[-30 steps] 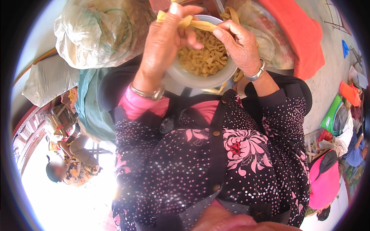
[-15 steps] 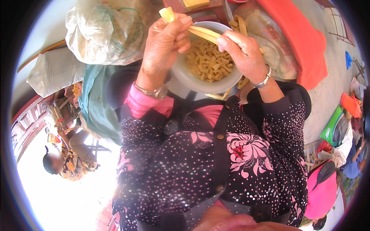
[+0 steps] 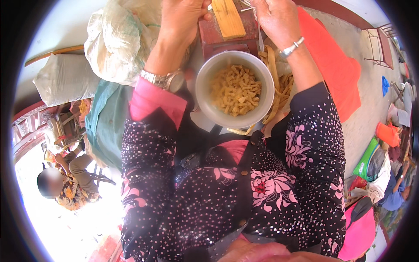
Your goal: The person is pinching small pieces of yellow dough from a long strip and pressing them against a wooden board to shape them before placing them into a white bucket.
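Observation:
My left hand (image 3: 183, 17) is at the top edge, beside a wooden board (image 3: 229, 19), its fingers curled closed and partly cut off. A pale sliver shows at its fingertips; I cannot make out what it holds. Across the board, my right hand (image 3: 277, 22) is closed too, with something thin and pale at its fingers, mostly out of view. The board lies on a dark red stool (image 3: 214, 38). Just below that stands a light-coloured metal bowl (image 3: 203, 102), holding many short, tan cut pieces (image 3: 238, 89). Both hands are beyond the bowl and not touching it.
Long dried yellowish strips (image 3: 271, 65) lie right of the bowl. A bulging whitish plastic sack (image 3: 115, 43) stands to the left, with a teal cloth (image 3: 104, 122) below. Red cloth (image 3: 329, 65) spreads at the right. Another person (image 3: 72, 179) sits far left.
Both hands have moved forward from above the bowl to either side of the board. The yellow strip stretched between them earlier is no longer plainly visible. The bowl is now fully uncovered.

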`<state>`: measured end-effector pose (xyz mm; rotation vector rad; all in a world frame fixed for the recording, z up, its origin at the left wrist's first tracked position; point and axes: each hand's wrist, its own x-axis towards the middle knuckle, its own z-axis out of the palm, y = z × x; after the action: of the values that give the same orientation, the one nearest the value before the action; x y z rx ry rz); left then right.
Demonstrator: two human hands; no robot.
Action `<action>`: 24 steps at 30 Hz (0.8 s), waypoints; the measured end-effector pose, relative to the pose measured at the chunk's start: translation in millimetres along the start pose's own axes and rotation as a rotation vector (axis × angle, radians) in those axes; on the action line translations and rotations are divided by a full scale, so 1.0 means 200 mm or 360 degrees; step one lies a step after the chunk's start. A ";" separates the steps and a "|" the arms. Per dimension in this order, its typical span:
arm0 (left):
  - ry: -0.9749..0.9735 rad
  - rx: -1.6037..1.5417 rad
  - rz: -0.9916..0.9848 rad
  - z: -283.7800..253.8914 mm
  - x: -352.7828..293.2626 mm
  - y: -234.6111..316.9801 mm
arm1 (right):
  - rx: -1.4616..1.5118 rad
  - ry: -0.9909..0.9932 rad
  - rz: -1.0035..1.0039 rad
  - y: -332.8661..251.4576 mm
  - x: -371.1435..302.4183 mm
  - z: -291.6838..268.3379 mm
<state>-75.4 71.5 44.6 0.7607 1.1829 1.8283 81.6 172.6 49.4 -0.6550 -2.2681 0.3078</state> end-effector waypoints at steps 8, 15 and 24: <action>0.0427 0.0816 -0.0099 -0.20 0.01 -0.15 | 0.0074 -0.0163 0.0179 0.22 -0.22 0.07; -0.0003 0.1101 -0.0647 -0.08 -0.50 -0.17 | 0.0804 -0.0176 0.0359 -0.18 -0.52 -0.05; -0.0392 -0.0283 -0.1603 0.05 -0.79 -0.55 | 0.0891 -0.0416 0.0040 -0.52 -0.94 0.02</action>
<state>42.8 -36.9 -62.0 0.1859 0.9537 0.9423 153.0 -17.2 -22.9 -0.3607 -2.2573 1.0453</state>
